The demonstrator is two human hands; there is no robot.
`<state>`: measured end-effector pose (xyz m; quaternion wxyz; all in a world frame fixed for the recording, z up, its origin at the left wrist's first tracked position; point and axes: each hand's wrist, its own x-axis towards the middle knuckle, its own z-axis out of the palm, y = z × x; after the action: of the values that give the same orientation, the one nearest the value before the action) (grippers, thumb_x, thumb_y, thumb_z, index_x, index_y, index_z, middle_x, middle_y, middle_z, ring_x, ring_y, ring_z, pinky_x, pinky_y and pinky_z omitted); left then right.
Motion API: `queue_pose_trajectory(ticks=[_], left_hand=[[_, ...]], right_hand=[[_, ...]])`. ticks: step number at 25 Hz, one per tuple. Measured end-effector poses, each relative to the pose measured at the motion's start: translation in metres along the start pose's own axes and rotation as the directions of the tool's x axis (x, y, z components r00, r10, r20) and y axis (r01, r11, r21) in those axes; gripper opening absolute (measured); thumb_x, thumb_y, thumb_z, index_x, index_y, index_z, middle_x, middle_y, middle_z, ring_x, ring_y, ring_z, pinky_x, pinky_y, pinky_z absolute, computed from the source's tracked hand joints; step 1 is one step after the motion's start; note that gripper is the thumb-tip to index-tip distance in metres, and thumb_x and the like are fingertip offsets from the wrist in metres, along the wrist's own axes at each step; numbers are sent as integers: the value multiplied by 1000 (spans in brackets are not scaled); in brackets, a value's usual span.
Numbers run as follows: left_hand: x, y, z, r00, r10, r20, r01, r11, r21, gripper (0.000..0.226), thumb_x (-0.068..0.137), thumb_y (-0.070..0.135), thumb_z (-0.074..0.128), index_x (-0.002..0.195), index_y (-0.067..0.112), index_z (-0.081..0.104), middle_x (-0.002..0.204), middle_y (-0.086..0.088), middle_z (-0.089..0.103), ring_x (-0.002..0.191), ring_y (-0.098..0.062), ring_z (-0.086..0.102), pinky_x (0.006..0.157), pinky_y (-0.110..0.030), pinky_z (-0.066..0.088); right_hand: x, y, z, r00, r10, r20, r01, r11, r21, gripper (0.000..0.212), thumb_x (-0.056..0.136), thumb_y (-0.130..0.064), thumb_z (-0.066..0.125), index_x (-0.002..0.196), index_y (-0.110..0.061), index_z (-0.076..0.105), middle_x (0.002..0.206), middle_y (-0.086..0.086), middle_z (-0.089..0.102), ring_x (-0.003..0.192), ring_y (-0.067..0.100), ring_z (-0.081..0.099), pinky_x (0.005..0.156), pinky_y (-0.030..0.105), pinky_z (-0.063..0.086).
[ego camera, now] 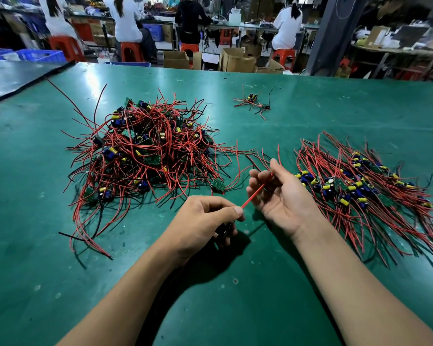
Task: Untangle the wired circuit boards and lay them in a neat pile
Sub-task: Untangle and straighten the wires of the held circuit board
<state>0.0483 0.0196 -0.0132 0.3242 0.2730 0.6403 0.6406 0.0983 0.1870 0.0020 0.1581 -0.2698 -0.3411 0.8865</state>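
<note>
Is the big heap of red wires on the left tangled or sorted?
Tangled: the left heap has wires looping every way, boards buried at all angles, unlike the combed right pile.

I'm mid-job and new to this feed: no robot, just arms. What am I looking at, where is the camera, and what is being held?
There is no machine: these are a person's two bare hands, seen from one wide-angle camera worn on the head, looking forward and down. On the green table lie a tangled heap of wired circuit boards on the left, a neater pile on the right, and a small cluster farther back. The left hand pinches a red wire that runs up across the loosely curled fingers of the right hand, held palm up. Something dark under the left hand is too hidden to name.
</note>
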Motion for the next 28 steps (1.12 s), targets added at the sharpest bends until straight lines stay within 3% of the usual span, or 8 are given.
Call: queue_pose_trajectory(ticks=[6, 9, 13, 16, 19, 21, 25, 28], left_hand=[[1, -2, -2, 1000, -1, 1, 0, 1000, 2, 18, 90, 13, 65, 75, 7, 73, 57, -9, 62, 45, -19, 54, 45, -21, 42], [4, -5, -1, 997, -2, -78, 0, 1000, -27, 18, 92, 13, 64, 80, 3, 72, 59, -9, 63, 47, -19, 57, 47, -21, 45], [9, -3, 3, 982, -48, -184, 4, 973, -233, 26, 97, 23, 57, 87, 3, 69, 64, -12, 65, 49, -18, 60, 47, -23, 51], [12, 1, 0, 975, -129, -183, 44, 912, -408, 45, 100, 42, 45, 92, 5, 69, 74, -17, 70, 57, -22, 66, 55, -29, 57], [14, 2, -3, 977, -164, -136, 82, 879, -470, 60, 100, 54, 32, 106, 5, 66, 88, -17, 73, 69, -23, 70, 62, -32, 59], [16, 3, -5, 977, -168, -130, 82, 864, -496, 66, 98, 60, 27, 120, 7, 60, 102, -19, 73, 82, -25, 72, 71, -35, 59], [19, 3, -10, 978, -179, -111, 90, 833, -546, 71, 95, 67, 24, 132, 13, 51, 112, -17, 71, 109, -33, 66, 84, -36, 56], [21, 3, -8, 981, -167, -99, 92, 850, -519, 72, 95, 67, 23, 139, 15, 47, 126, -15, 65, 111, -26, 65, 101, -43, 48]], right_hand=[[-2, -3, 1, 989, 141, 54, -150, 959, 239, 50, 100, -23, 55, 53, -8, 55, 74, 13, 74, 51, 17, 68, 46, 30, 57], [0, 3, 0, 996, 54, 71, -60, 995, 83, 45, 99, -43, 55, 77, -6, 67, 82, 9, 76, 62, 16, 72, 53, 30, 60], [-1, 9, 1, 990, 14, 142, 9, 987, -159, 61, 75, -58, 70, 106, -5, 70, 101, 9, 73, 85, 21, 73, 73, 37, 63], [-4, 13, 3, 986, -16, 166, 64, 956, -286, 65, 66, -55, 76, 107, -5, 70, 99, 6, 73, 86, 21, 73, 71, 38, 63], [-11, 18, 6, 973, -98, 209, 177, 896, -408, 56, 64, -49, 80, 102, -9, 69, 91, 2, 72, 76, 16, 70, 63, 31, 60], [-15, 24, 9, 955, -202, 219, 292, 781, -552, 51, 68, -44, 82, 106, -14, 67, 94, 0, 69, 73, 10, 67, 68, 26, 58], [-15, 42, 11, 849, -451, 275, 423, 270, -865, 51, 73, -32, 88, 115, -25, 61, 105, -5, 57, 79, -8, 59, 72, 3, 42], [-11, 46, 9, 780, -516, 354, 477, 123, -870, 33, 82, -20, 81, 112, -22, 68, 107, -3, 64, 85, -4, 60, 79, 2, 41]])
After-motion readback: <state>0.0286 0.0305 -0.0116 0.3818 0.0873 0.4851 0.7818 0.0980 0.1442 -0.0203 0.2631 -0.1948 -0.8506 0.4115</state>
